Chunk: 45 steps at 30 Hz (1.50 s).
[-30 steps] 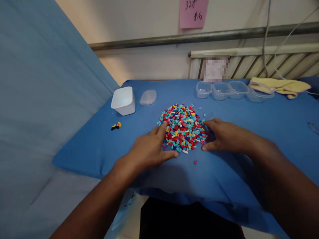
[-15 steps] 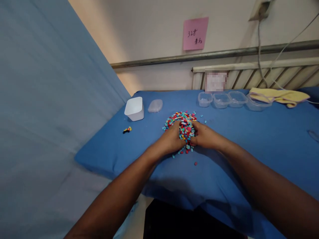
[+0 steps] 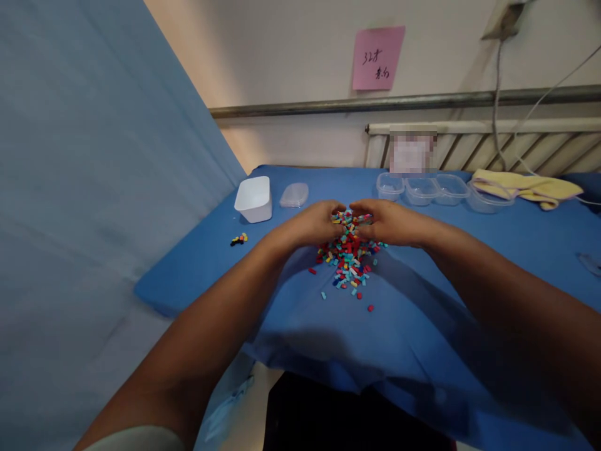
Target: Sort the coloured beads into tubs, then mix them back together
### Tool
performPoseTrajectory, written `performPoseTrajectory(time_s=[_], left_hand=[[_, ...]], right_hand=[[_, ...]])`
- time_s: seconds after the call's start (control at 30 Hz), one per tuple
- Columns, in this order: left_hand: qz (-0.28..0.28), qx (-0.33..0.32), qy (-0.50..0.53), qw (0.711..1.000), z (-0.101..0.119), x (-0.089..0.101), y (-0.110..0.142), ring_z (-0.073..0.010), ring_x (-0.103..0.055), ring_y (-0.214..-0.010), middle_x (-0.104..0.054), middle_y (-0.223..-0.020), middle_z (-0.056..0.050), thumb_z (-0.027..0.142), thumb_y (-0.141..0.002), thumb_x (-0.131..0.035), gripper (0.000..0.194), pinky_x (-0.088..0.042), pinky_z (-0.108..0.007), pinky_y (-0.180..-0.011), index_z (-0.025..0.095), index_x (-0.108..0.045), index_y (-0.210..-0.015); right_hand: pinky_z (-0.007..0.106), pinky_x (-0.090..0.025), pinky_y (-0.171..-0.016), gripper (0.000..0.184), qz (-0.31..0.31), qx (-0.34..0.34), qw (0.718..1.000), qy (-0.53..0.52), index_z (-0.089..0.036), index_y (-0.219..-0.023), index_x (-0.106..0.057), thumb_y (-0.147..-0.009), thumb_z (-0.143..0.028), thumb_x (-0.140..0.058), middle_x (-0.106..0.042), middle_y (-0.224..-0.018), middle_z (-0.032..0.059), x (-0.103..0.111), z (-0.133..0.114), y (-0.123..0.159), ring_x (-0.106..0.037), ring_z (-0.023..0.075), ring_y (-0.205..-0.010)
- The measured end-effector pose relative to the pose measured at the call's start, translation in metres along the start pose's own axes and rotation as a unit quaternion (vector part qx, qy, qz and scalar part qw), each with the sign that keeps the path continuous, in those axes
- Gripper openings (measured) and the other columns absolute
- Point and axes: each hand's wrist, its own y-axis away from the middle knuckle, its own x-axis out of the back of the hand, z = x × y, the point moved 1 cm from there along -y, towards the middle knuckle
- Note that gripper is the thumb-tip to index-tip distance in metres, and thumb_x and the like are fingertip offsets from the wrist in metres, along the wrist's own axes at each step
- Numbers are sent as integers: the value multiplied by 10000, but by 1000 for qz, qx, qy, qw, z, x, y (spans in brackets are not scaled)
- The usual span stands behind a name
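A heap of small coloured plastic pieces (image 3: pixel 350 257) lies on the blue cloth, mostly red, turquoise and yellow. My left hand (image 3: pixel 322 222) is curled on the left above the heap's far part, thumb toward the middle. Facing it from the right is my right hand (image 3: pixel 387 222), curved the same way. The fingertips of the two hands nearly meet, and a cluster of pieces shows between the cupped palms. How many pieces each hand bears is hidden by the fingers. Loose pieces are scattered on the near side, among them a red piece (image 3: pixel 370 308).
A white tub (image 3: pixel 254 203) and a flat clear plastic stack (image 3: pixel 294 195) stand at the back left, with a small group of black and yellow pieces (image 3: pixel 238 239) before them. Several clear containers (image 3: pixel 421 190) and a yellow cloth (image 3: pixel 526 186) line the back right.
Both hands have moved up and away from me, taking pieces between them. The heap's near side is uncovered and more spread out. The view has shifted slightly.
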Motion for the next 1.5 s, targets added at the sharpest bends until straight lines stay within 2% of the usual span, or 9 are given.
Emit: performPoseTrajectory(time_s=[0.1, 0.2, 0.33, 0.57, 0.77, 1.03, 1.3, 1.4, 1.5], left_hand=[[26, 13, 28, 999, -17, 1, -3, -308, -799, -1083, -826, -1274, -155, 331, -960, -678, 560, -627, -448, -1017, 123, -711, -1479], [88, 14, 26, 996, -40, -4, -12, -332, -749, -1272, -789, -1394, -166, 485, -1050, -600, 537, -571, -471, -1151, 140, -729, -1442], [102, -24, 55, 993, -63, -26, -29, -330, -694, -1359, -773, -1411, -159, 591, -1153, -323, 631, -488, -481, -1257, 153, -766, -1250], [119, -72, 129, 982, -63, -58, -42, -295, -649, -1428, -732, -1492, -162, 637, -1166, -270, 673, -443, -450, -1301, 171, -739, -1289], [115, -109, 159, 974, -49, -49, -26, -285, -696, -1307, -775, -1349, -147, 653, -1172, -287, 669, -494, -439, -1253, 162, -739, -1217], [6, -170, 17, 985, -30, -44, 38, -332, -479, -1640, -557, -1733, -135, 635, -1116, -545, 679, -341, -557, -1384, 267, -529, -1686], [-33, -131, -125, 983, -45, -50, 102, -460, -207, -1759, -206, -1904, -174, 862, -971, -659, 1023, -183, -734, -1398, 330, -371, -1796], [-18, -103, -122, 987, -50, -55, 94, -485, -116, -1772, -97, -1917, -205, 894, -949, -655, 1142, -182, -760, -1386, 282, -269, -1832], [-6, -88, -99, 991, -56, -58, 70, -458, -159, -1770, -148, -1905, -233, 825, -970, -683, 1100, -200, -690, -1411, 208, -322, -1806]], right_hand=[[425, -645, -903, 532, -16, -8, 1000, -20, -222, -1442, -776, -925, -344, -794, -858, -1239, 100, 10, 11, -4, -810, 312, -1010], [389, -597, -814, 411, 17, -14, 999, 25, -199, -1192, -832, -1025, -539, -672, -836, -978, 78, 17, 30, -11, -754, 272, -866], [416, -563, -868, 652, 91, -40, 992, 76, -201, -886, -735, -1109, -701, -382, -778, -874, 106, 0, 55, -23, -710, 289, -878], [450, -477, -1222, 769, 109, 3, 994, -6, -214, -1340, -741, -1150, -757, -231, -768, -1458, 151, -52, 51, -30, -680, 309, -1372], [485, -461, -1264, 786, 84, 18, 996, -36, -220, -1314, -785, -1154, -767, -243, -799, -1402, 130, -43, 33, -14, -678, 318, -1395], [564, -455, -1312, 541, 25, 81, 996, 10, -319, -1611, -646, -1165, -569, -470, -702, -1606, 86, -39, 6, 44, -635, 310, -1511], [692, -361, -1358, 1049, 20, 112, 987, 118, -329, -1832, -323, -972, -750, -753, -381, -1856, 173, -49, 41, 107, -390, 428, -1698], [749, -329, -1343, 1209, 16, 112, 982, 150, -328, -1855, -251, -896, -827, -793, -245, -1902, 202, -65, 41, 99, -290, 477, -1731], [757, -317, -1335, 1200, 21, 120, 978, 170, -327, -1837, -313, -874, -855, -796, -260, -1893, 217, -75, 32, 71, -277, 492, -1730]])
